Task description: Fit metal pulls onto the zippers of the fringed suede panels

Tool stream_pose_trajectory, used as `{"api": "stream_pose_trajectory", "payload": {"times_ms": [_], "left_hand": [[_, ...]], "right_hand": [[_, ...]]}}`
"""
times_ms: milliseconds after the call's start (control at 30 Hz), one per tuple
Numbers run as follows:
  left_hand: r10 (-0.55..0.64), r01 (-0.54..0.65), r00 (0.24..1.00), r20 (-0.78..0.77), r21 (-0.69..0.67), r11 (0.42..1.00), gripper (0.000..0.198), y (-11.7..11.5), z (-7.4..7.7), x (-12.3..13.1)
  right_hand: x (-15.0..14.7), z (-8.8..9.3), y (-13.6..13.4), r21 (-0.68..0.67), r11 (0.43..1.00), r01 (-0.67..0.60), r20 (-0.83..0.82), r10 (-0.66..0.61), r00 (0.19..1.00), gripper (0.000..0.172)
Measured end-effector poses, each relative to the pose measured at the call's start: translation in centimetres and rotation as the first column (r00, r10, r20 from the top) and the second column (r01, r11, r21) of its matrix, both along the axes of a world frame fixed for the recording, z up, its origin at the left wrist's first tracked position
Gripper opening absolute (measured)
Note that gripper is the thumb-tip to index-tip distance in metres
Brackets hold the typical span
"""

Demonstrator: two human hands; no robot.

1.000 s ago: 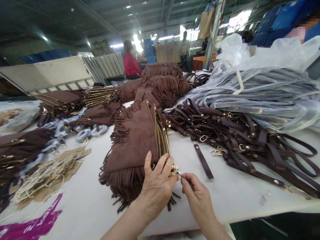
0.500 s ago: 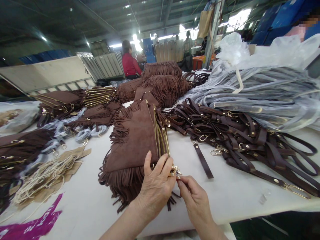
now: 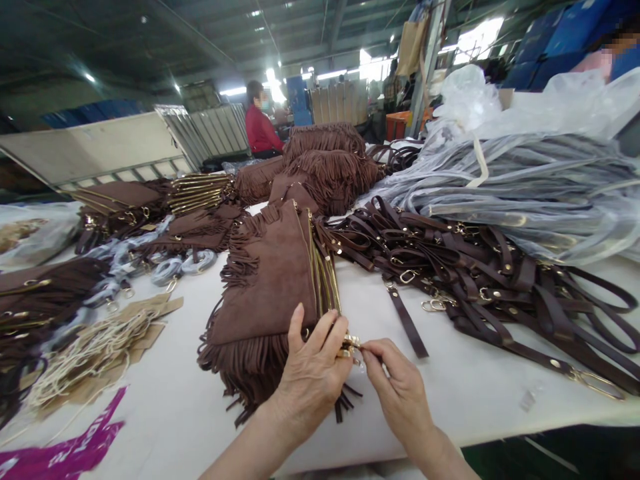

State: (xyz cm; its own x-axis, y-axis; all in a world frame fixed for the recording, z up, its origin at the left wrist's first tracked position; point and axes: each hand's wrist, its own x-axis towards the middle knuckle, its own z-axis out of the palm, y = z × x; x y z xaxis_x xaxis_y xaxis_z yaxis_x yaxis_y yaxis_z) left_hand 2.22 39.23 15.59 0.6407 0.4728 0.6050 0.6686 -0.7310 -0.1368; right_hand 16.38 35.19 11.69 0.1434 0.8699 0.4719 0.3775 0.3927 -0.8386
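Note:
A stack of brown suede fringed bags (image 3: 270, 273) lies in the middle of the table, its gold zippers (image 3: 327, 277) along the right edge. My left hand (image 3: 315, 363) presses on the near right corner, one finger raised and the others wrapped round the zipper ends. Small gold metal fittings (image 3: 351, 343) stick out past those fingers. Just right of them, my right hand (image 3: 397, 387) is closed in a pinch at the fittings; whatever sits between its fingertips is too small to make out. Dark fringe strands (image 3: 345, 403) hang below the left hand.
Dark brown leather straps (image 3: 465, 273) with gold clasps are heaped on the right, one strap (image 3: 407, 323) lying apart. Plastic-wrapped strips (image 3: 525, 180) lie behind. Tags with cream strings (image 3: 95, 353) and purple plastic (image 3: 65, 447) are at left. A person in red (image 3: 261, 127) is beyond.
My right hand has shifted slightly right and up, and its pinch is now a little farther from my left fingers. My left hand and the bags stay put.

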Motion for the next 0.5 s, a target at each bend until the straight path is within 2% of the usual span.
{"api": "stream_pose_trajectory", "payload": {"times_ms": [133,233,367,500], "left_hand": [[-0.012,0.012,1.000,0.001,-0.002,1.000,0.022,0.0,0.1,-0.2],[-0.024,0.023,1.000,-0.013,-0.013,1.000,0.024,0.0,0.1,-0.3],[-0.024,0.024,1.000,0.000,0.005,1.000,0.024,0.1,-0.2,-0.3],[-0.026,0.026,1.000,-0.005,0.009,1.000,0.025,0.2,-0.4,-0.2]], "right_hand": [[0.3,0.3,-0.3,-0.116,0.993,-0.031,-0.043,0.027,0.999,0.014],[0.3,0.6,-1.1,-0.076,0.992,-0.098,-0.007,0.098,0.995,0.015],[0.2,0.6,-1.9,0.055,0.996,-0.072,0.205,0.059,0.977,0.019],[0.0,0.6,-1.8,0.147,0.989,0.009,0.458,-0.076,0.886,0.020]]}}
